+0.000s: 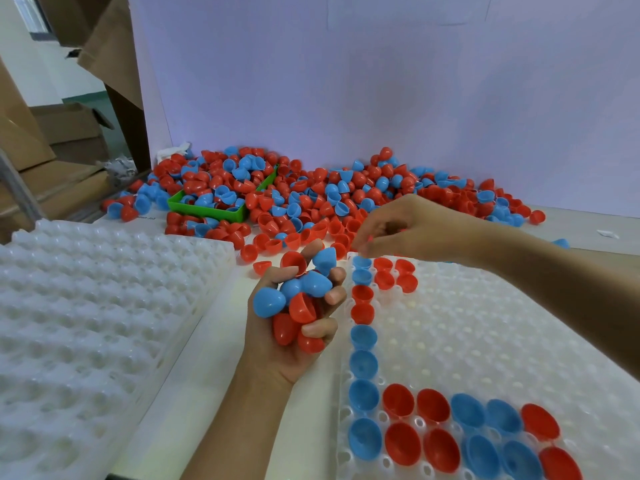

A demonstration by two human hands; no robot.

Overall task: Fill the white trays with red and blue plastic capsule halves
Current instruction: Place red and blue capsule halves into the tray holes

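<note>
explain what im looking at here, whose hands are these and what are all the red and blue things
There is no machine here. This is one picture from a camera worn on a person's head, looking forward and down, so the two hands are that person's own.

The left hand grips a bunch of red and blue capsule halves, small plastic cups. The right hand reaches to the far corner of a white tray with fingers curled, seemingly pinching something small and red, though it is mostly hidden.

That tray has rows of round pockets. Halves already sit along its left column and in its near rows; most pockets remain unfilled. A stack of white trays lies on the left.

Behind is a loose pile of capsule halves, spilling over a green bin.
</note>
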